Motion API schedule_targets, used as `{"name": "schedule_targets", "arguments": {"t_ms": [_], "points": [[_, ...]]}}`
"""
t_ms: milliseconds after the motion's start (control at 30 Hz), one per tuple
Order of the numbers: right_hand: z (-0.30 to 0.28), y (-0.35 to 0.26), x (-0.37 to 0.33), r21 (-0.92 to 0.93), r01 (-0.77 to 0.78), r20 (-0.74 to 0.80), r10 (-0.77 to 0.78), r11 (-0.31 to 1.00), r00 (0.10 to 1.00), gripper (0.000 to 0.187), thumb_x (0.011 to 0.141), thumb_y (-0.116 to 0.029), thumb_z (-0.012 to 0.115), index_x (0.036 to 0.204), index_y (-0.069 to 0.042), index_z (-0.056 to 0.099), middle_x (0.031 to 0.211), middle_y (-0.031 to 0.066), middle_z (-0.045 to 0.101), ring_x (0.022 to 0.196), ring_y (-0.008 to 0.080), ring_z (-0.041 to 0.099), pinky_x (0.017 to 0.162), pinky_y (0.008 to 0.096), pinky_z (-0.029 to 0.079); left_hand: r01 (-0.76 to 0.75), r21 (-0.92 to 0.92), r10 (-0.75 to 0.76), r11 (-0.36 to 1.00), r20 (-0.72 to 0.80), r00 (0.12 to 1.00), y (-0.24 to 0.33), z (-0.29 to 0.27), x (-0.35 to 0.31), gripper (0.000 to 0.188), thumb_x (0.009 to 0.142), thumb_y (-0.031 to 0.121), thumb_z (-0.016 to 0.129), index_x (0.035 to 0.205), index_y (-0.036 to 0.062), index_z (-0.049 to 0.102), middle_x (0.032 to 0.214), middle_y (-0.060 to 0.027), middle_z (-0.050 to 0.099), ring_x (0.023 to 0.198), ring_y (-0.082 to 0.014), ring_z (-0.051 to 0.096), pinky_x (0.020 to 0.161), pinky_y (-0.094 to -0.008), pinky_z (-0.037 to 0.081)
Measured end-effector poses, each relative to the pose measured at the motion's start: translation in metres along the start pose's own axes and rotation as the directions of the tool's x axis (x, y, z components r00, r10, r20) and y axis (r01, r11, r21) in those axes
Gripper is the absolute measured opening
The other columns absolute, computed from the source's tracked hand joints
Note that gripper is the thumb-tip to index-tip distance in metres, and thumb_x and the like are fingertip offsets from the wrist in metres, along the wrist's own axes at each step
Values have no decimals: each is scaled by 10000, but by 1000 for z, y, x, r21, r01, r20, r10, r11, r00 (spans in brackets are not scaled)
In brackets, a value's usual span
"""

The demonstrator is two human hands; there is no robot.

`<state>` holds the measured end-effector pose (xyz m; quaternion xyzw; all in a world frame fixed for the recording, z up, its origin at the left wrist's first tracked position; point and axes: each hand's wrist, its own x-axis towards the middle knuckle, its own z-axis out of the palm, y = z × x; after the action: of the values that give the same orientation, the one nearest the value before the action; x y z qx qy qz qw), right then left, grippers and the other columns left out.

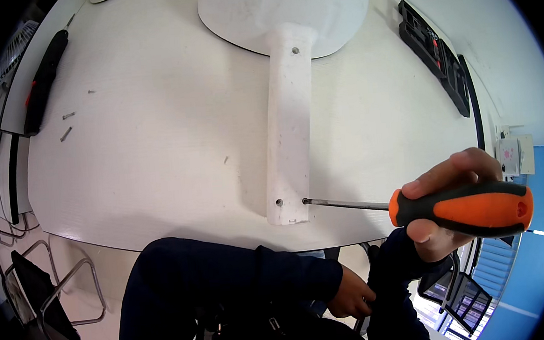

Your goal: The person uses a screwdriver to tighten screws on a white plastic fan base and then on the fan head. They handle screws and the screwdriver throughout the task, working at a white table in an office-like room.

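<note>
My right hand [450,204] grips an orange and black screwdriver [473,208]. Its metal shaft runs left and the tip sits at a hole near the lower end of a white bracket arm [288,130]. That arm lies on the white table [155,147] and joins a round white plate [284,6] at the top. My left hand [352,295] is below the table edge, in a dark sleeve, its fingers curled near a dark strap; what it holds is hidden.
Loose screws [66,130] lie at the table's left. A black and red tool [44,79] rests along the far left edge. A black tool rack [435,55] sits at the right. Metal-framed chairs [58,295] stand below the table.
</note>
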<state>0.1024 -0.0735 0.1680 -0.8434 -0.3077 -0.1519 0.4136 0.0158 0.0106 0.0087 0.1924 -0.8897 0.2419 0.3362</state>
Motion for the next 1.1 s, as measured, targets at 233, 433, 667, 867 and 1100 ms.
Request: {"name": "schedule_targets", "arguments": {"t_ms": [233, 433, 667, 867, 1100], "points": [[1, 0, -4, 498, -62, 60, 37, 865, 998, 759, 593, -26, 793, 1186, 18, 321, 804, 214, 620, 619, 209, 640, 541, 250, 520, -20, -38, 21, 999, 15, 1000, -1, 3, 2, 271, 736, 362, 547, 668, 128, 666, 931, -56, 598, 1004, -251, 465, 803, -424, 386], [0, 0, -3, 122, -12, -26, 15, 992, 1000, 631, 537, -111, 849, 1025, 15, 470, 825, 146, 608, 630, 175, 644, 486, 175, 485, 2, -8, -2, 1000, 35, 999, -1, 0, 1, 177, 761, 247, 571, 658, 127, 650, 867, 0, 601, 983, -196, 476, 783, -355, 405], [-3, 6, -2, 574, -71, 104, 13, 816, 995, 762, 586, -11, 792, 1202, -17, 344, 910, 240, 588, 651, 205, 652, 507, 240, 521, 35, -9, -34, 999, 59, 998, 0, -1, 1, 158, 778, 207, 570, 660, 136, 648, 825, 35, 600, 951, -159, 485, 768, -318, 414], [5, -3, 1, 205, -105, -43, 116, 973, 992, 732, 636, -109, 765, 1201, 10, 314, 671, 106, 613, 494, 132, 567, 463, 202, 457, -20, -40, 21, 999, 37, 999, 0, -2, 1, 259, 739, 343, 536, 628, 138, 649, 827, -6, 603, 919, -206, 494, 786, -388, 389], [11, -12, -2, 184, -242, -104, 263, 953, 959, 913, 644, -224, 791, 1305, 33, 216, 761, 93, 634, 546, 114, 585, 591, 211, 480, -32, -22, 33, 999, 44, 998, 1, -2, 1, 254, 739, 342, 540, 612, 147, 643, 807, 4, 601, 911, -204, 491, 768, -381, 401]]}}
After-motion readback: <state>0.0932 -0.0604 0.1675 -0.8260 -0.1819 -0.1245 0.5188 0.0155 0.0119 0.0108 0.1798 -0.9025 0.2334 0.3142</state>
